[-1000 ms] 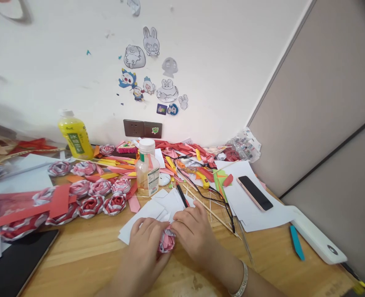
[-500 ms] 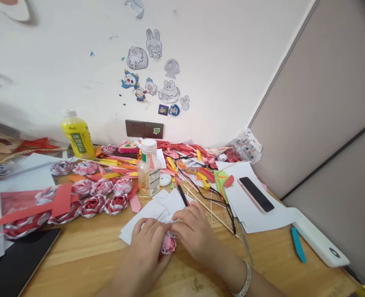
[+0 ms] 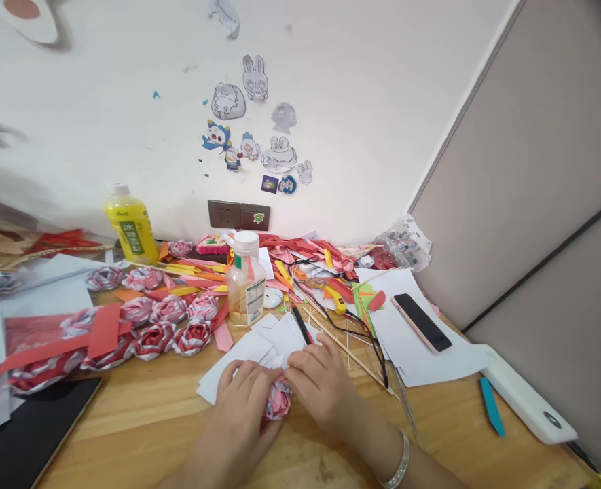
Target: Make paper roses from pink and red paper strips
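A pink and white paper rose [image 3: 278, 402] sits between my two hands, close above the wooden table. My left hand [image 3: 246, 401] is wrapped around its left side, with the thumb underneath. The fingertips of my right hand [image 3: 320, 387] are pinched at the rose's upper right edge; part of the flower is hidden behind them. Just beyond my hands lie white paper pieces [image 3: 244, 356], with a black pen-like stick [image 3: 301, 324] across their right side. Several finished paper roses [image 3: 153, 339] in red, pink and white stand in rows to the left.
A clear bottle [image 3: 246, 282] stands behind the papers, and a yellow drink bottle [image 3: 131, 227] is farther left. Coloured paper strips [image 3: 300, 248] are heaped along the wall. A phone [image 3: 421, 322] lies on white sheets at right, near a blue cutter-like piece [image 3: 492, 406]. A black tablet [image 3: 30, 435] is at left.
The view has tilted slightly, so the wall and bottles appear a little lower. My right fingers have shifted very slightly at the rose's edge; the left hand keeps its hold.
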`<state>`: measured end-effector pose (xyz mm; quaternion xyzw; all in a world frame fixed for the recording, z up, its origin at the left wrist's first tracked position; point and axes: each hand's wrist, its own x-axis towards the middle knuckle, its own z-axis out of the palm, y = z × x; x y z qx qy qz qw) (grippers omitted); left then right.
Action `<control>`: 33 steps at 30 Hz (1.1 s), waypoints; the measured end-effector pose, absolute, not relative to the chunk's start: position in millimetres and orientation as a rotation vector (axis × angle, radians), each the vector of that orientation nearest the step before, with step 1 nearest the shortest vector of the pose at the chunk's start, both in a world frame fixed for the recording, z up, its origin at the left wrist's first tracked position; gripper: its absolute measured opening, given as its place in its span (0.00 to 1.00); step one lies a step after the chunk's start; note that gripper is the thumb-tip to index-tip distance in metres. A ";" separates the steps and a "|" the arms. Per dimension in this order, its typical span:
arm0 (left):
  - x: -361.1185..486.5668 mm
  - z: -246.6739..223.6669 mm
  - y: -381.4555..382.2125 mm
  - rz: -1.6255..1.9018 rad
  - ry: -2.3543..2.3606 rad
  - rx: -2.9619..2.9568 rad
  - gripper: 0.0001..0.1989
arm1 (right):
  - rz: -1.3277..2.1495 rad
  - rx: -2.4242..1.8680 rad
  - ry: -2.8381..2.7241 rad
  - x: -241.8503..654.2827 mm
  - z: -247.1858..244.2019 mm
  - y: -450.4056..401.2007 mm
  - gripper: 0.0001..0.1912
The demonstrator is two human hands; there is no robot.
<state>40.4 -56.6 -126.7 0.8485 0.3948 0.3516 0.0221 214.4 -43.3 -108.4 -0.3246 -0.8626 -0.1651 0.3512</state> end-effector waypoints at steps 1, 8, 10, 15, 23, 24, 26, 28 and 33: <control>40.2 -126.5 -56.5 1.091 1.219 2.642 0.13 | -0.435 -0.832 -2.255 214.4 -109.0 -43.1 0.12; 41.3 -119.7 -57.7 1.067 1.225 2.627 0.14 | -0.406 -0.841 -2.272 212.6 -111.7 -41.6 0.13; 41.5 -119.8 -57.0 1.067 1.244 2.615 0.14 | -0.409 -0.860 -2.249 213.1 -110.9 -40.1 0.12; 39.3 -125.0 -54.7 1.057 1.267 2.629 0.15 | -0.450 -0.860 -2.218 214.9 -109.2 -36.8 0.11; 39.9 -129.0 -55.5 1.072 1.262 2.597 0.12 | -0.457 -0.868 -2.276 215.5 -112.3 -38.7 0.12; 40.1 -129.5 -55.2 1.072 1.265 2.592 0.12 | -0.464 -0.866 -2.280 216.0 -112.0 -39.0 0.13; 40.1 -130.3 -54.7 1.066 1.271 2.590 0.12 | -0.466 -0.877 -2.285 216.3 -112.8 -39.5 0.13; 39.5 -130.6 -54.6 1.048 1.286 2.598 0.13 | -0.442 -0.900 -2.280 214.9 -115.6 -39.6 0.11; 36.4 -133.1 -52.9 1.011 1.290 2.631 0.14 | -0.350 -0.873 -2.326 218.7 -110.6 -29.4 0.08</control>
